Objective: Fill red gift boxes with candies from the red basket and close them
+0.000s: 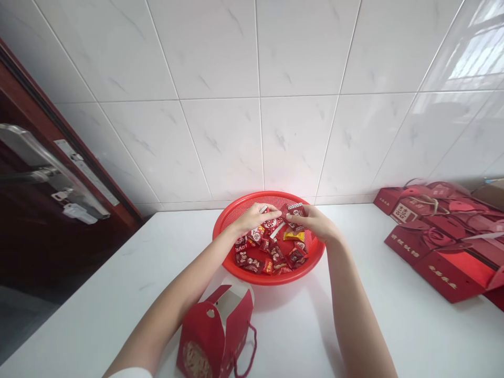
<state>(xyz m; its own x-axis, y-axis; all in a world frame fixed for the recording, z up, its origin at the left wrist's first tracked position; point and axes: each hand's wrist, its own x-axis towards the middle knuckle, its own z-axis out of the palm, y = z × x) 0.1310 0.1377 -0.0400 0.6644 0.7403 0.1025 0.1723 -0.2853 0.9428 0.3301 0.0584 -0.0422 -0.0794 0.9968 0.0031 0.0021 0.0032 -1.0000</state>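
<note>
A red plastic basket (269, 281) with perforated sides holds several small wrapped candies (276, 253). Over its far half, my left hand (252, 219) is closed in a pinch, its thumb tip at the edge of a dark red wrapped candy. My right hand (315, 223) grips a dark red candy packet (296, 211) with patterned white edges, close against the left fingertips. Short white sticks show near the left fingers. Below my left forearm stands a red paper gift box (208, 328), its top flaps open and a dark red cord handle (254, 349) hanging at its side.
Several red gift boxes (437, 257) with gold lettering and ribbons are piled at the right end of the white table (165, 257). White tiles (220, 142) rise behind the table. At left is a dark door with a metal handle (59, 168) and keys.
</note>
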